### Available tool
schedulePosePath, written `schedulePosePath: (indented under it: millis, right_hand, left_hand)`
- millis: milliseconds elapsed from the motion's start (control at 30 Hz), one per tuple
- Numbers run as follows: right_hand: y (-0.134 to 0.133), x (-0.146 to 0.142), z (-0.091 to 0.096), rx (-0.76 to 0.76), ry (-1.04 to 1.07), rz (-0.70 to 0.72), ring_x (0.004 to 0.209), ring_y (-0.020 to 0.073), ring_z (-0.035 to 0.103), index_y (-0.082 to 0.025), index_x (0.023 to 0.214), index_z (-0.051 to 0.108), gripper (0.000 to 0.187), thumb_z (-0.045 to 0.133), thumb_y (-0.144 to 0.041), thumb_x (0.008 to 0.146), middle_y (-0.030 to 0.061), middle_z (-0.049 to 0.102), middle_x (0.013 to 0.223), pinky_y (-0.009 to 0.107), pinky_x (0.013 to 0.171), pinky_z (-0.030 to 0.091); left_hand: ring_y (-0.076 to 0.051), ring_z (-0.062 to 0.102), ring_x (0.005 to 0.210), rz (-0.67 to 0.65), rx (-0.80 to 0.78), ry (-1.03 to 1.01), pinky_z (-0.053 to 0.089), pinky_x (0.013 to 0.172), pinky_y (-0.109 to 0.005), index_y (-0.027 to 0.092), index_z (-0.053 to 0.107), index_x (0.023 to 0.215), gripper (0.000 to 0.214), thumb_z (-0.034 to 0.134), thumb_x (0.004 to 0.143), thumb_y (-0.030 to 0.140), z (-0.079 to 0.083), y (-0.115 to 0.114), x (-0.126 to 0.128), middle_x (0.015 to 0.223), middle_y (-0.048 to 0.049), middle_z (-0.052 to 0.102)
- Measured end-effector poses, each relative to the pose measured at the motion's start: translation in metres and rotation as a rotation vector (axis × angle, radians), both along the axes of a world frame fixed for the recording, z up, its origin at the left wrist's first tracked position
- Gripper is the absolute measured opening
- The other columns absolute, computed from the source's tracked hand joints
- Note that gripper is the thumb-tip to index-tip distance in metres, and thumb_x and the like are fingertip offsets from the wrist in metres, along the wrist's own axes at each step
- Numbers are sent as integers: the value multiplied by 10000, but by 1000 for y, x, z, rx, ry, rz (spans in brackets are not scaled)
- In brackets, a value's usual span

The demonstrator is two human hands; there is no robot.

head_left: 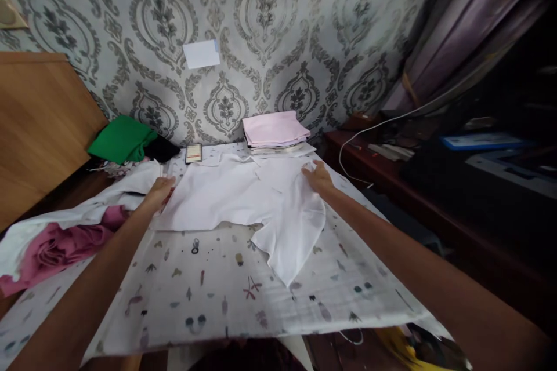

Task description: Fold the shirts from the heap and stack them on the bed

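Note:
A white shirt lies spread on a cloth-covered table, with its collar and button placket towards the wall. One sleeve hangs down in a point towards me on the right. My left hand is at the shirt's left edge, its fingers closed there; the grip is partly hidden. On the far right side, my right hand pinches the shirt's fabric near the shoulder. Both arms reach forward, one on each side of the shirt.
The printed cloth covers the table. Folded pink fabric tops a stack against the wall. A small lit screen lies behind the shirt. Green cloth and rumpled pink cloth are left. A white cable runs right.

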State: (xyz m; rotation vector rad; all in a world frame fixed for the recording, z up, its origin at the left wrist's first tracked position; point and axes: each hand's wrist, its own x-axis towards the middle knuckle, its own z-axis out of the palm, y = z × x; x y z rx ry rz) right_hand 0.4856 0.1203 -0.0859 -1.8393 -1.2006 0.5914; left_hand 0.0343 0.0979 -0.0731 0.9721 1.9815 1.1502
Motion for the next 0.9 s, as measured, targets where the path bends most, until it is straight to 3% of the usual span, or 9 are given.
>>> schedulePosePath:
  millis: [67, 133, 200, 267, 367, 467, 633, 800, 900]
  right_hand:
    - [-38, -6, 0, 31, -120, 95, 1351, 387, 420, -148, 1394, 507, 556, 665, -302, 884, 223, 442, 1485, 558, 1093, 359]
    - [-84, -15, -4, 68, -252, 267, 1419, 373, 340, -228, 1302, 595, 511, 719, -379, 830, 150, 400, 1551, 558, 1151, 289]
    - [-131, -23, -12, 92, -542, 626, 1374, 393, 406, -203, 1272, 605, 522, 664, -505, 851, 193, 440, 1510, 607, 1092, 352]
    - [-170, -31, -20, 197, -669, 872, 1328, 372, 460, -203, 1258, 600, 512, 669, -507, 851, 190, 512, 1440, 574, 1054, 406]
    - [-199, -40, -25, 312, -733, 940, 1133, 291, 581, -202, 1034, 631, 158, 521, -275, 947, 150, 648, 1204, 487, 962, 473]
    - [-201, -40, -16, 277, -674, 888, 847, 234, 596, -213, 822, 549, 227, 376, -200, 968, 98, 664, 907, 429, 811, 498]
    - [-205, -1, 37, 56, -224, 933, 688, 176, 508, -230, 833, 478, 328, 381, -501, 990, 12, 562, 756, 323, 649, 457]
    - [-243, 53, 113, -178, -228, 971, 709, 193, 537, -238, 770, 558, 377, 509, -585, 910, 32, 562, 754, 310, 633, 474]
    - [-254, 63, 132, -371, -184, 1076, 688, 205, 575, -263, 712, 620, 385, 573, -616, 856, 48, 603, 719, 320, 625, 495]
  left_hand:
    - [-175, 584, 681, -31, -5, 58, 429, 602, -251, 211, 588, 984, 286, 684, 743, 332, -2, -19, -1, 787, -4, 615]
    - [-195, 587, 766, -120, -5, 161, 417, 634, -248, 230, 619, 989, 340, 719, 681, 334, -2, -41, -3, 777, 16, 591]
    - [-204, 568, 737, -276, -23, 282, 394, 608, -248, 230, 651, 960, 353, 708, 644, 377, -2, -62, -5, 687, 35, 524]
    - [-191, 531, 630, -421, -77, 300, 361, 543, -250, 212, 664, 912, 376, 675, 623, 452, -2, -80, -6, 608, 44, 463]
    - [-161, 500, 533, -471, -141, 138, 338, 486, -245, 190, 650, 849, 435, 676, 569, 521, 1, -102, -5, 583, 35, 485]
    - [-132, 477, 502, -439, -108, 74, 336, 477, -232, 186, 644, 850, 484, 706, 515, 530, 12, -119, -6, 581, 47, 484]
    - [-133, 454, 509, -503, -116, 156, 335, 470, -230, 183, 664, 961, 561, 700, 573, 586, 32, -149, -24, 569, 49, 472]
    - [-166, 520, 549, -637, -232, 275, 389, 470, -246, 219, 698, 1049, 584, 673, 651, 646, 25, -173, -50, 644, 16, 531]
    - [-192, 560, 537, -706, -314, 298, 396, 423, -259, 256, 745, 942, 515, 723, 595, 636, 16, -176, -60, 666, -5, 578]
